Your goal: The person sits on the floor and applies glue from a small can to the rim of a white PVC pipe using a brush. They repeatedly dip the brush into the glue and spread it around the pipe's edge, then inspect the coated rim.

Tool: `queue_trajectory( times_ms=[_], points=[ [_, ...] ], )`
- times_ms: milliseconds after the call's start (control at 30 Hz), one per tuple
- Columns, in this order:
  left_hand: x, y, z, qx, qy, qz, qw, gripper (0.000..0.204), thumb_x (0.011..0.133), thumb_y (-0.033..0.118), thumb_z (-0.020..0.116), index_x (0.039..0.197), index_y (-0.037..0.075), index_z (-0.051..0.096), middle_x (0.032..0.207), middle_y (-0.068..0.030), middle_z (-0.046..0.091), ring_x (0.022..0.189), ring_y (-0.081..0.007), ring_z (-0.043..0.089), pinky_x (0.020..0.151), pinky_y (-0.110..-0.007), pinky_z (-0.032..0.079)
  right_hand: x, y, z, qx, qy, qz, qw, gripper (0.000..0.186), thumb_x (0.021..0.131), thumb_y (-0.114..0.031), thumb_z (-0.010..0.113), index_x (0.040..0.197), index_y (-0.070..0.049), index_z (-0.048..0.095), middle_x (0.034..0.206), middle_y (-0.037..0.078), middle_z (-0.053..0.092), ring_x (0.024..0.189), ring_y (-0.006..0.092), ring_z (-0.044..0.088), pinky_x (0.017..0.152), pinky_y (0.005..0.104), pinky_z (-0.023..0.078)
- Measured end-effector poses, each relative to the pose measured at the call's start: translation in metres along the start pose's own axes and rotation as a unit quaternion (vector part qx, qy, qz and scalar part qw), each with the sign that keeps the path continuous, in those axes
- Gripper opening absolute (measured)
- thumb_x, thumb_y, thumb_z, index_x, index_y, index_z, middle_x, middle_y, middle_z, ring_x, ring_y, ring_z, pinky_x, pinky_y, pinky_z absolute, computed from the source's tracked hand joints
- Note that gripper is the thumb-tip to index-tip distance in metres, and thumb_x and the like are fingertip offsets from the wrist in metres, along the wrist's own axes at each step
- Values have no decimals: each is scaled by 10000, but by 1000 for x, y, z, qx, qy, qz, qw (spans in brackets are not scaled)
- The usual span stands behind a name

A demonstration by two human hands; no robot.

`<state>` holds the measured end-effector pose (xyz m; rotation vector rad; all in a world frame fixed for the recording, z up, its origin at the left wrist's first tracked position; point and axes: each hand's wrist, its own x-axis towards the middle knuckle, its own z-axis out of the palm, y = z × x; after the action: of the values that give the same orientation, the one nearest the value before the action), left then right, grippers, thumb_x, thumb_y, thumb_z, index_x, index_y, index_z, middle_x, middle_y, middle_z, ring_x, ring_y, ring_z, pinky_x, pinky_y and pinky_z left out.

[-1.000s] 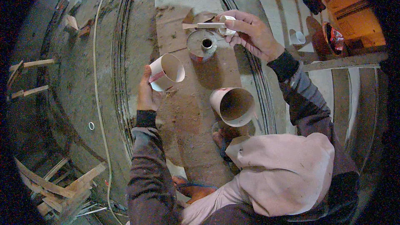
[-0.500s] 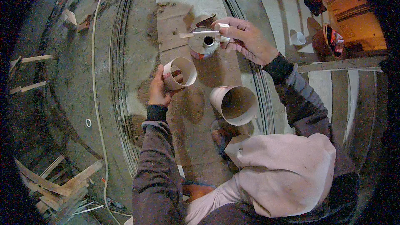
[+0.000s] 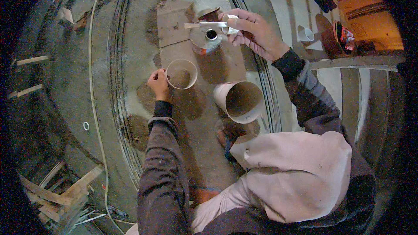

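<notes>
My left hand (image 3: 158,84) pinches the left rim of a short white pipe piece (image 3: 195,77), through whose open end the brown board shows. Up and to the right, my right hand (image 3: 261,35) is closed on a flat paintbrush (image 3: 211,25) with a pale handle. Its bristles point left. White pieces also show between those fingers, but their kind is unclear. Just under the brush stands a round metal can (image 3: 200,43) with an open dark mouth. A wider white pipe (image 3: 220,95) rests nearer me, its open end tilted up, touched by neither hand.
Long dark rods (image 3: 118,69) run along both sides of the brown board (image 3: 196,148). A pale hose (image 3: 92,61) lies on the floor to the left, near scrap wood (image 3: 74,187). At the far right are a white cup (image 3: 306,34) and a bucket (image 3: 333,39).
My left hand has gone from reaching around the short pipe to pinching its rim, and the pipe's opening now faces upward more. My right hand still holds the brush above the can.
</notes>
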<state>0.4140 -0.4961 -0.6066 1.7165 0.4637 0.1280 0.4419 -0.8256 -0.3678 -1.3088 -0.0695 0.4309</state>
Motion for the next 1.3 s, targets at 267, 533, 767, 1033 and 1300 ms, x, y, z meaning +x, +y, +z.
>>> queue_trajectory(
  times_ms=[267,533,767,1033,1300],
  points=[
    [-4,-29,-3,16,86,66,994,136,903,104,664,897,-16,726,796,-45,701,703,-134,626,668,-295,508,-8,-3,-2,1,29,-9,1000,358,1012,-192,581,1297,23,558,1041,86,657,759,114,668,675,226,590],
    [-62,22,-20,-20,198,101,975,161,994,148,542,999,1,607,935,-82,665,659,-136,584,609,-281,481,-16,-20,-14,-80,59,-58,993,392,1000,-250,578,1304,-3,566,1047,70,651,828,118,659,726,229,572],
    [-255,109,57,-506,-280,-422,698,765,959,744,325,1297,95,550,1198,-130,671,1002,-272,679,843,-444,558,-23,-31,-21,14,54,-41,998,432,988,-283,592,1318,-9,544,1053,83,633,824,124,640,704,227,554],
    [-218,133,87,-568,-218,-372,701,629,1010,584,387,1313,67,580,1245,-125,662,1125,-298,643,996,-438,515,-22,-23,-8,-65,92,-13,994,340,983,-206,612,1254,-2,597,965,54,650,763,114,641,664,236,546],
    [-162,156,-114,-193,-422,-396,792,688,898,393,638,1445,43,411,1241,-140,617,1078,-235,638,955,-406,524,-2,-28,-25,-222,88,-99,966,308,933,-202,706,1193,-47,648,912,12,655,775,89,624,672,246,528]
  ],
)
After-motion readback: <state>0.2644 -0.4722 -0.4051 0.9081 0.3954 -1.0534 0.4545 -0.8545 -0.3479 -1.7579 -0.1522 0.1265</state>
